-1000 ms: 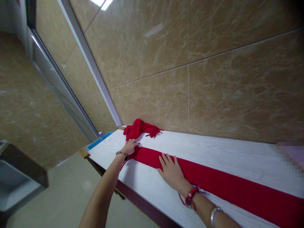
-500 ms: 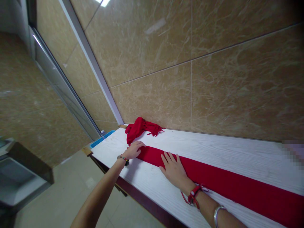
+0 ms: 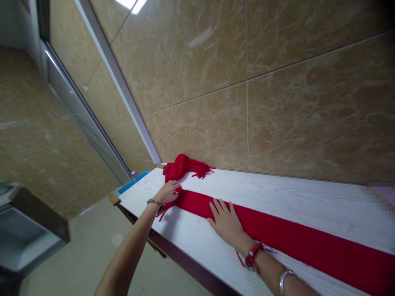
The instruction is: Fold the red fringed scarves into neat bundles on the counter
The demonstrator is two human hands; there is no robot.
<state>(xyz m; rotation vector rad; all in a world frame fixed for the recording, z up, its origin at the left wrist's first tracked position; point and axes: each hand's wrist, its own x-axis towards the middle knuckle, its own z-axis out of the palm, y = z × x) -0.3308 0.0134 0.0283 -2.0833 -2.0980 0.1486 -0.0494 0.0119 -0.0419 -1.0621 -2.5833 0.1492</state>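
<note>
A long red scarf [image 3: 277, 230] lies flat and stretched out along the white tabletop [image 3: 296, 193], running off the right edge. My right hand [image 3: 226, 222] rests palm down on it with fingers spread, open. At the scarf's far left end, my left hand [image 3: 168, 192] lies over the fringe, its fingers loosely bent and touching the cloth; the fingertips are partly hidden. Red tassels [image 3: 165, 211] stick out below the left wrist. Just beyond the left hand, a second red scarf [image 3: 182, 166] with fringe sits in a crumpled heap against the wall.
A tan marble-tiled wall [image 3: 200, 123] borders the table's far side. Beyond the table's left end is a blue bin [image 3: 134, 182]. A dark-framed box-like unit [image 3: 33, 230] stands on the floor at lower left. A blurred patch [image 3: 382, 201] covers something at the right.
My left hand moved forward over the scarf's end, then back left, uncovering tassels below the wrist again. My right hand stays flat on the scarf.
</note>
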